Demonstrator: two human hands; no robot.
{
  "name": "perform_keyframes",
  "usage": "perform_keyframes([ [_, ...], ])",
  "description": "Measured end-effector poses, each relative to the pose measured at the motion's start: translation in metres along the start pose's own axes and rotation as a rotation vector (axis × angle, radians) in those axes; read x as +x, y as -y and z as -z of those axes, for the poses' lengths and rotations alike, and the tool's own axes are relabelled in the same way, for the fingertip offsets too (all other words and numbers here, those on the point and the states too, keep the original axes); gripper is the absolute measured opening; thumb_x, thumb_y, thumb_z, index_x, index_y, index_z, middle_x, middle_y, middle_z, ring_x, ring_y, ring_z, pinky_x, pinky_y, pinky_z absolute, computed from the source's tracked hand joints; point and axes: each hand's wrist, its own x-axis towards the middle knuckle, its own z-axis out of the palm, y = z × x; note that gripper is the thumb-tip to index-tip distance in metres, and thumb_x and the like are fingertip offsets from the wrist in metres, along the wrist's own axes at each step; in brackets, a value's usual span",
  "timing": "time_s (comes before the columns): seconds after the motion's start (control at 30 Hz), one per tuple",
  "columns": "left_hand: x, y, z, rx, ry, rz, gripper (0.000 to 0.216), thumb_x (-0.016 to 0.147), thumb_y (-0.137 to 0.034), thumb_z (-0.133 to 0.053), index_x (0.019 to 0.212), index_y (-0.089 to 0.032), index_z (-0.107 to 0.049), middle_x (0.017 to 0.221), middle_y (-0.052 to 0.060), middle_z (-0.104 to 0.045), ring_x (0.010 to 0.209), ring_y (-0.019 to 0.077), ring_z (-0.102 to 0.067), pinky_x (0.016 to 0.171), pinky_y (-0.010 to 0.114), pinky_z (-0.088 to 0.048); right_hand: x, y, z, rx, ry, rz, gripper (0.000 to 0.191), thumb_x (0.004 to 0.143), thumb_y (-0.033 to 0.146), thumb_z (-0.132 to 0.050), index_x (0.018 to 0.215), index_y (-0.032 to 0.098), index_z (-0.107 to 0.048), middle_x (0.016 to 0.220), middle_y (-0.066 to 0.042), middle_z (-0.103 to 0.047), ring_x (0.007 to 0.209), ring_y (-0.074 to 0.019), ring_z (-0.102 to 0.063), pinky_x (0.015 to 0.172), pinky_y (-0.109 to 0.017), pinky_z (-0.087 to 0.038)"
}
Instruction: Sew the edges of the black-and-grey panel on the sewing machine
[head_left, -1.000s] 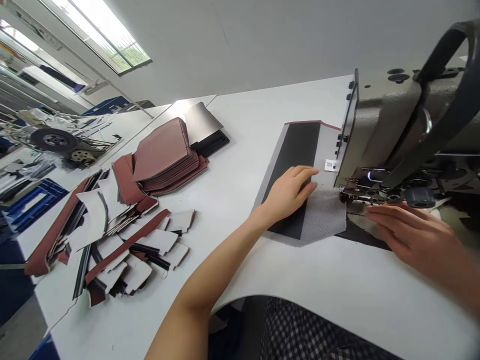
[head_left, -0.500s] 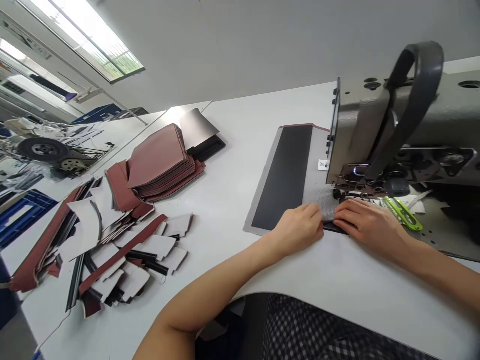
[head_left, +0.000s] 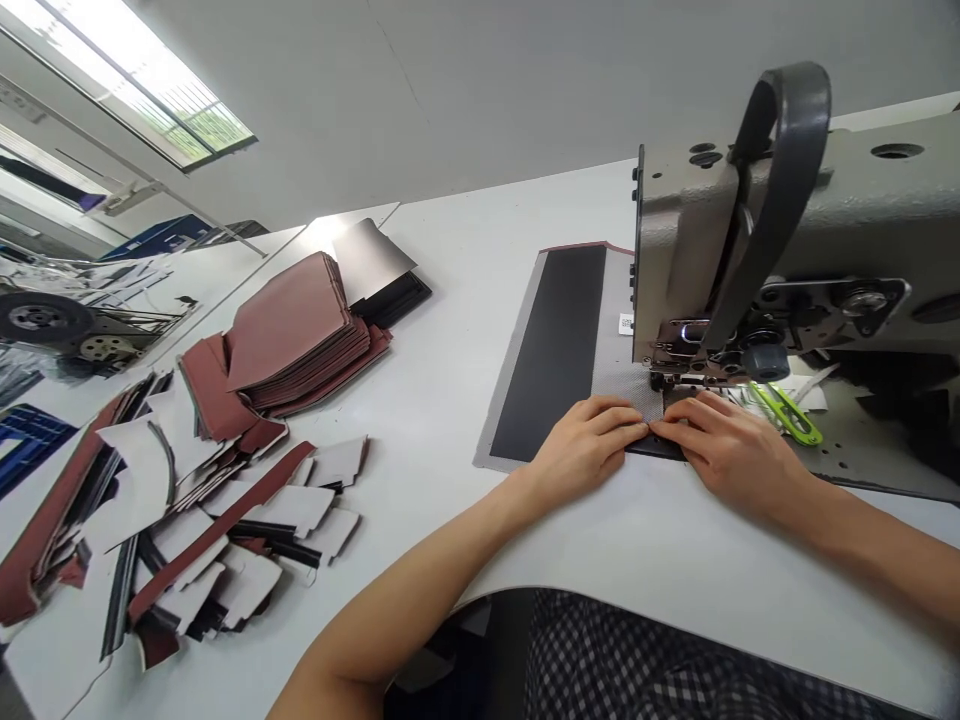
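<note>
A grey fabric panel (head_left: 616,375) with a wide black strip (head_left: 551,340) down it lies on the white table, its right part under the head of a sewing machine (head_left: 697,260). My left hand (head_left: 581,440) is closed on the panel's near edge, its fingertips just left of the presser foot (head_left: 658,382). Close against them, my right hand (head_left: 724,435) pinches the same edge in front of the foot. The fingertips of both hands nearly touch. Where the cloth lies between the fingers is mostly hidden. A small white label (head_left: 625,324) shows on the panel.
Green thread snips (head_left: 787,413) lie on the machine bed right of the needle. At left are a stack of maroon pieces (head_left: 289,320), a grey sheet (head_left: 371,258) on black pieces, and a loose pile of white, black and maroon cut pieces (head_left: 247,580). A blue crate (head_left: 34,440) stands beyond.
My left hand has gone from tightly curled to longer, straighter fingers, its tips now meeting my right hand's. The view has shifted, so the whole scene sits further left.
</note>
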Motion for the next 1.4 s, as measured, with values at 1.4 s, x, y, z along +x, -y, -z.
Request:
perform_keyframes([
  [1.4,0.025,-0.002,-0.001,0.024,0.051,0.184,0.038,0.105,-0.044,-0.047,0.134,-0.029,-0.065,0.141,0.005,-0.063,0.133,0.0274,-0.053,0.107,0.047,-0.043,0.000,-0.015,0.000,0.069,-0.070,-0.129,0.030,0.098,0.015,-0.048,0.116,0.022,-0.071,0.115,-0.006,-0.072,0.098,-0.0231,-0.067,0.092,-0.043,-0.051],
])
